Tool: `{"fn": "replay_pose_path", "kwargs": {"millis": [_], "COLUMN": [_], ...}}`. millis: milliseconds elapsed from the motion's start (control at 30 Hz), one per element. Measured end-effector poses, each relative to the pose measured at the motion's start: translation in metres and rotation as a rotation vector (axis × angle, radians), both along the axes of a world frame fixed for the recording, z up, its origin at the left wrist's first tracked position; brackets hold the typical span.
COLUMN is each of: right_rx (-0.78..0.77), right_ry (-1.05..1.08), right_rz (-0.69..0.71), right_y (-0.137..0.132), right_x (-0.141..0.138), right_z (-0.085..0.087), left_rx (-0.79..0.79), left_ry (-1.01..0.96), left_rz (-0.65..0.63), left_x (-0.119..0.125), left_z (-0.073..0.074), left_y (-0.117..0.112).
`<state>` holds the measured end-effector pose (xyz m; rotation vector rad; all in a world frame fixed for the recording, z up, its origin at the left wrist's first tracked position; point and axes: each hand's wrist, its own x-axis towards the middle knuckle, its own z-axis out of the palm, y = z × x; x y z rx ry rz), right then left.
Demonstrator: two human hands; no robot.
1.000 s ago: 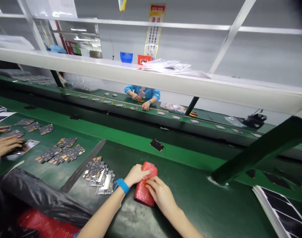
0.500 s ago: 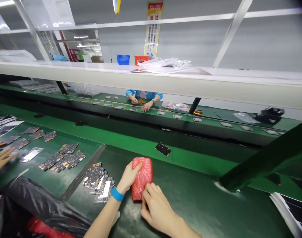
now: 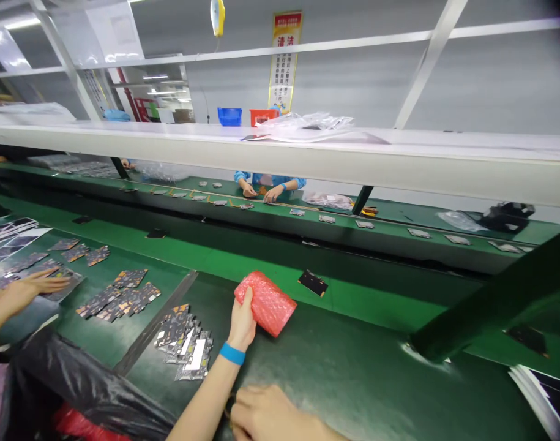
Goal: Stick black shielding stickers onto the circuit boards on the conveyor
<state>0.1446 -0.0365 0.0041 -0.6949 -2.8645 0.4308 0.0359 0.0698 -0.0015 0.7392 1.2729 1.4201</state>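
My left hand [image 3: 243, 318], with a blue wristband [image 3: 232, 353], is closed around one end of a red bubble-wrap packet [image 3: 268, 304] and holds it tilted above the green worktop [image 3: 353, 361]. What lies inside the wrap is hidden. Lower down, my right hand [image 3: 265, 413] is apart from the packet, its fingers curled in. A thin dark loop shows at its fingertips, too small to name. Left of my left forearm lies an overlapping pile of circuit boards [image 3: 185, 343], some with white labels.
A black plastic bag [image 3: 78, 367] with red wrap inside gapes at lower left. More circuit boards [image 3: 119, 297] lie beyond the seam, near another person's hand [image 3: 32, 291]. Dark flat pieces [image 3: 313, 282] lie on the bright green strip. A green post [image 3: 491, 300] slants at right.
The red packet has turned from upright to slanting and risen slightly in my left hand. My right hand has left it and dropped toward the bottom edge. The neighbour's hand moved right.
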Motion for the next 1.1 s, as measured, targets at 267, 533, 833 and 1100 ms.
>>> {"fn": "replay_pose_path", "kwargs": {"millis": [267,533,833,1100], "right_rx": [-0.278,-0.31,-0.333,-0.367], "right_ry": [0.269,0.441,0.524,0.551], "right_rz": [-0.325,-0.566,-0.663,-0.689], "right_y": [0.026,0.058,0.065,0.068], "right_x": [0.076,0.095,0.118,0.123], "right_z": [0.053,0.057,0.062,0.061], "left_rx": [0.011,0.027,0.077,0.005], "left_ry": [0.519,0.92,0.929,0.663], "left_rz": [-0.272,-0.463,-0.552,-0.59], "left_x": [-0.048,-0.047,-0.039,-0.033], "left_z": [0.02,0.078,0.132,0.178], "left_y": [-0.023,-0.027,-0.011,-0.005]}}
